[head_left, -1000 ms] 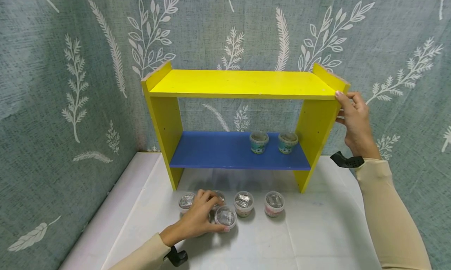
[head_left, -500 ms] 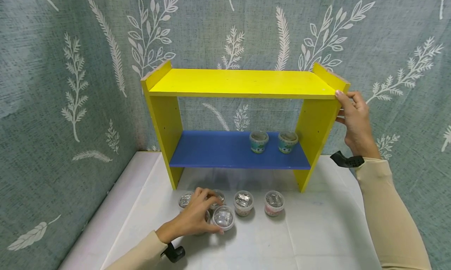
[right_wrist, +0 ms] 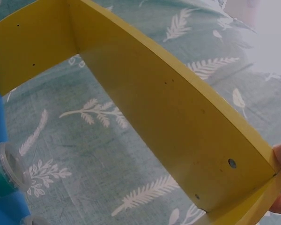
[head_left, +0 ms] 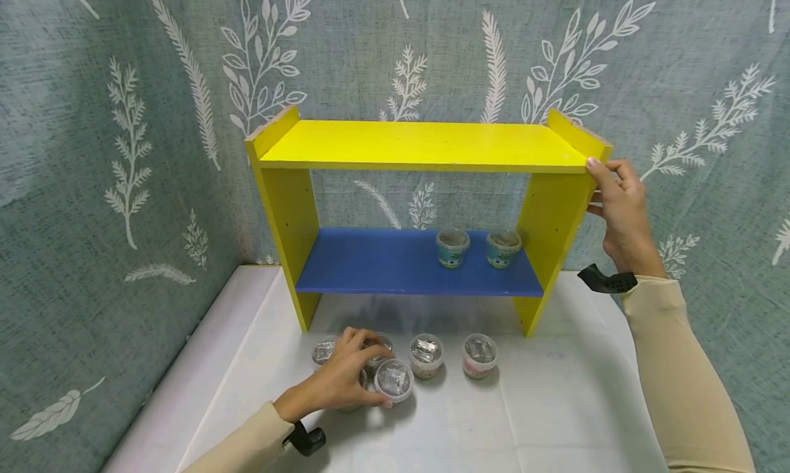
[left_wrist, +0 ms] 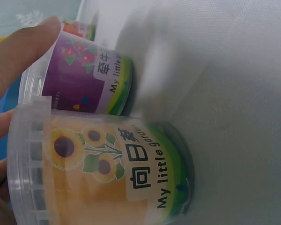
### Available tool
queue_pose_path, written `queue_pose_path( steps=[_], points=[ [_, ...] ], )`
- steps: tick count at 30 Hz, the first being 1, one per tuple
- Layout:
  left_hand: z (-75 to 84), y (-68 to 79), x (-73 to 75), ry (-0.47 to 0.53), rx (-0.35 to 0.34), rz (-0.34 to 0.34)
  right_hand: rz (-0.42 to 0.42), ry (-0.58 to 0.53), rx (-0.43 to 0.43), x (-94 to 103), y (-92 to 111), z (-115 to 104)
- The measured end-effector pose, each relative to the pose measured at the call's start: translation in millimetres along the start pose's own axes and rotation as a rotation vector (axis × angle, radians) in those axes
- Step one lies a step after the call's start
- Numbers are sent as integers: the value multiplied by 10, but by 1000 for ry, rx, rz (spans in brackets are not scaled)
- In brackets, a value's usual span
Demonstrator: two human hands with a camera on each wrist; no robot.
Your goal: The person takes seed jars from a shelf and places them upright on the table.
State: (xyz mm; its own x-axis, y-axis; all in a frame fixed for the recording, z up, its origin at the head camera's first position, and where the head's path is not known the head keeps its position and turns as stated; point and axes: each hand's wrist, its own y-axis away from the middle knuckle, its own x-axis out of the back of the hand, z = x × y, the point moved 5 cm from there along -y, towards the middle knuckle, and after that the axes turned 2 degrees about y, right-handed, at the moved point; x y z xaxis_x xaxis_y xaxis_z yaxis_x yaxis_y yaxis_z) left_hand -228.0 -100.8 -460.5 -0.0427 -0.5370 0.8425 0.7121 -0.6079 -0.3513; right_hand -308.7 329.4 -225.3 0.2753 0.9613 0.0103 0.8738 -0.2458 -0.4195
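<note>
My left hand (head_left: pixel 339 380) holds a small clear-lidded plastic tub (head_left: pixel 393 381) at its rim, thumb on the near side and fingers on the far side. In the left wrist view this tub has a purple label (left_wrist: pixel 75 77), and my thumb (left_wrist: pixel 25 54) lies against its rim. A tub with an orange sunflower label (left_wrist: pixel 107 164) stands close beside it, mostly hidden under my hand in the head view. My right hand (head_left: pixel 623 216) grips the upper right side of a yellow shelf unit (head_left: pixel 426 146), thumb on the front edge.
Two teal tubs (head_left: pixel 453 247) stand on the blue lower shelf (head_left: pixel 370 260), towards its right end. Before the unit, on the white tabletop (head_left: pixel 555 404), sit more foil-topped tubs: one at left (head_left: pixel 324 350), one partly behind my fingers, and two at right (head_left: pixel 479 355). Leaf-patterned cloth hangs behind.
My left hand has shifted slightly left, its thumb sliding back along the tub's near side. The tub has moved only a little. My right hand keeps its place on the shelf unit.
</note>
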Motion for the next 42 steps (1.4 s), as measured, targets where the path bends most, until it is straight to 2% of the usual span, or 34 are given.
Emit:
queue_pose_path(
  steps=[11, 19, 23, 29, 36, 42],
  points=[
    [24, 13, -32, -13, 13, 48, 1, -12, 20, 1, -7, 0],
    [34, 14, 44, -31, -21, 78, 11, -3, 20, 7, -6, -3],
    [18, -21, 84, 5, -41, 81, 13, 0, 20, 9, 1, 0],
    [-3, -190, 188, 89, -40, 81, 12, 4, 13, 9, 0, -2],
    [-52, -476, 345, 199, 52, 83, 13, 15, 15, 5, -3, -11],
    [-62, -737, 450, 323, 70, 90, 12, 20, 15, 1, 4, -15]
  ],
)
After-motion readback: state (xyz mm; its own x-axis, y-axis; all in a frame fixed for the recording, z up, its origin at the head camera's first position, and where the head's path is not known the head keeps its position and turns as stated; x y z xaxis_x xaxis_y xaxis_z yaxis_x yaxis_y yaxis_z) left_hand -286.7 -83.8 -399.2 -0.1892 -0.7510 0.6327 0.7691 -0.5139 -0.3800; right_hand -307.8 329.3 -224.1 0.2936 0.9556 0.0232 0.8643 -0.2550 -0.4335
